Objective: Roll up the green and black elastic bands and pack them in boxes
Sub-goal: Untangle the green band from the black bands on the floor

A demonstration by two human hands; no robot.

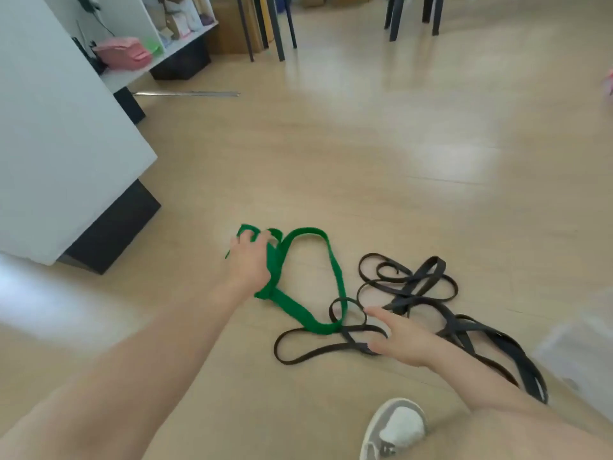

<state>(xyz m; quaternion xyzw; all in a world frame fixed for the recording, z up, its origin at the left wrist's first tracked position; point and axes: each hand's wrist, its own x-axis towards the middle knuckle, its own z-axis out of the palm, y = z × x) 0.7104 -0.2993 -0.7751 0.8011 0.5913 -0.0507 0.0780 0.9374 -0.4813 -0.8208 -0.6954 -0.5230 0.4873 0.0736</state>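
Note:
A green elastic band (335, 270) lies in loose loops on the wooden floor, unrolled. My left hand (250, 262) rests on its far left end, fingers curled over the band there. A black elastic band (414, 287) sprawls tangled to the right, with loops crossing the green one near the front. My right hand (396, 336) hovers over the black loops with fingers spread; whether it touches them I cannot tell. A translucent box (578, 356) sits blurred at the right edge.
A white cabinet (59, 154) on a dark base stands at the left, with shelves of pink and green items behind. Black chair and table legs (275, 28) stand at the back. A foot in a slipper (394, 429) is at the bottom.

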